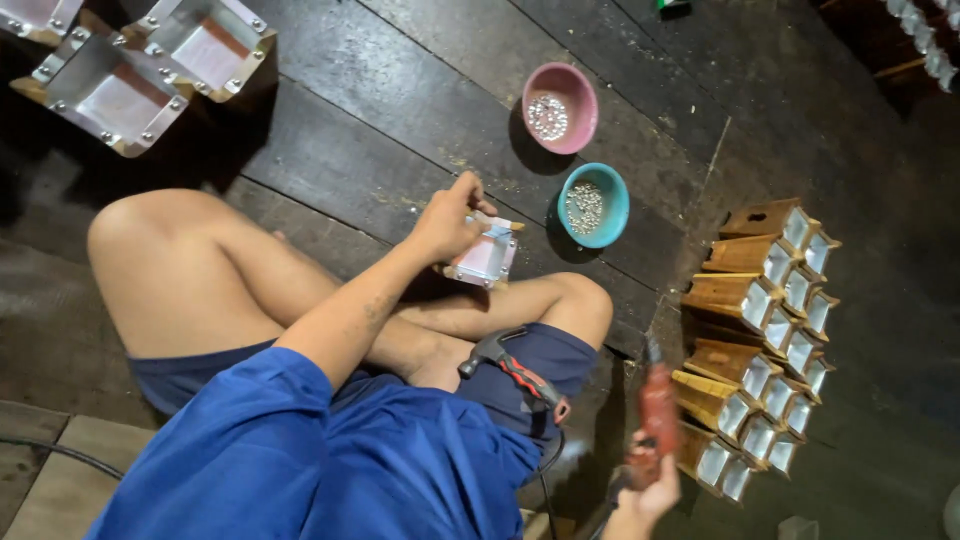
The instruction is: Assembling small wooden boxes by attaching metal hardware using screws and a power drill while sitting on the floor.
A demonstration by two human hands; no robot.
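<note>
No packages, labels, signs or screens are visible in the head view. No printed surface, wrapper or display appears anywhere on the dark plank floor or among the items lying on it.

Wood box [484,258] clad in shiny sheet metal; floor [400,120] dark rough planks; bowls [560,107] glossy plastic; drill [657,410] red plastic.

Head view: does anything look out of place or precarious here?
The hammer lies loose across the person's lap rather than on the floor. The right hand grips a red power tool, blurred. Bowls sit upright, nothing spilled.
</note>
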